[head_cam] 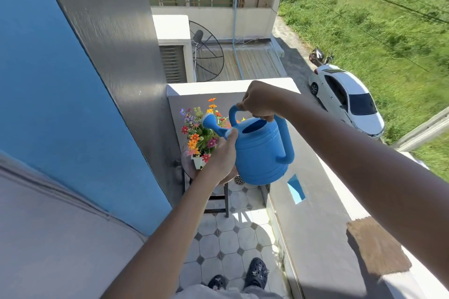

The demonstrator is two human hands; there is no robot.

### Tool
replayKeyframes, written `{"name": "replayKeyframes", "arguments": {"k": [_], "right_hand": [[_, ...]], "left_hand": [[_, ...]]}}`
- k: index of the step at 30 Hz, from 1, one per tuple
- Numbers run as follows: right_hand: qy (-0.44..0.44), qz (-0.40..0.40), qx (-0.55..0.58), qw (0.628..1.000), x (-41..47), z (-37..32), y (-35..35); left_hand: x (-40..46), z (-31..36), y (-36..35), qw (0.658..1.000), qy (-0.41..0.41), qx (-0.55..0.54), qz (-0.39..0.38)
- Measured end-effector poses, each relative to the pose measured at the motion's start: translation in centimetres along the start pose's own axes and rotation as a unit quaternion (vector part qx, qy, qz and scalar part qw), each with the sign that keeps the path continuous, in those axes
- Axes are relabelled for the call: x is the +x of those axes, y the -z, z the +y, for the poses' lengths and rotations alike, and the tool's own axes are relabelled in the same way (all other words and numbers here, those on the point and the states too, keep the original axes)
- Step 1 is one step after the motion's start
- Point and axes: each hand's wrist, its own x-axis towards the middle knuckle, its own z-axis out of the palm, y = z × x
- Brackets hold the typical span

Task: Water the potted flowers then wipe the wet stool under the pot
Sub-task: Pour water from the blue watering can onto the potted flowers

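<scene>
A blue plastic watering can (260, 150) hangs in the air over the balcony corner. My right hand (261, 101) is closed around its top handle. My left hand (223, 155) grips the base of the spout, whose rose (209, 121) points into the flowers. The colourful potted flowers (201, 133) stand in a white pot (198, 161) on a round stool (188, 167), mostly hidden behind my left hand and the can. The stool's dark legs (226, 199) show below. I see no water coming from the spout.
A brown cloth (379, 247) lies on the low parapet wall (315, 213) at the right. A floor drain (238, 179) sits in the tiled floor (226, 245) by the stool. A blue and grey wall (73, 104) closes the left side. My feet (239, 277) stand below.
</scene>
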Motion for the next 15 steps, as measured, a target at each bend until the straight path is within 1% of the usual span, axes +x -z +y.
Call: {"name": "replayKeyframes", "arguments": {"k": [3, 5, 11, 15], "right_hand": [[0.004, -0.008, -0.001, 1.0, -0.5, -0.7, -0.5], [0.006, -0.019, -0.02, 1.0, -0.9, -1.0, -0.8], [-0.002, -0.008, -0.008, 1.0, -1.6, -0.9, -1.5], [-0.009, -0.011, -0.016, 1.0, -2.0, -0.5, -1.8]], "left_hand": [[-0.7, -0.6, 0.7, 1.0, -0.009, 0.012, 0.004], [-1.2, -0.8, 0.9, 1.0, 0.002, 0.021, 0.003], [-1.9, -1.9, 0.7, 0.999, 0.014, 0.03, 0.006], [-1.6, -2.7, 0.2, 0.998, 0.05, 0.027, 0.007]]}}
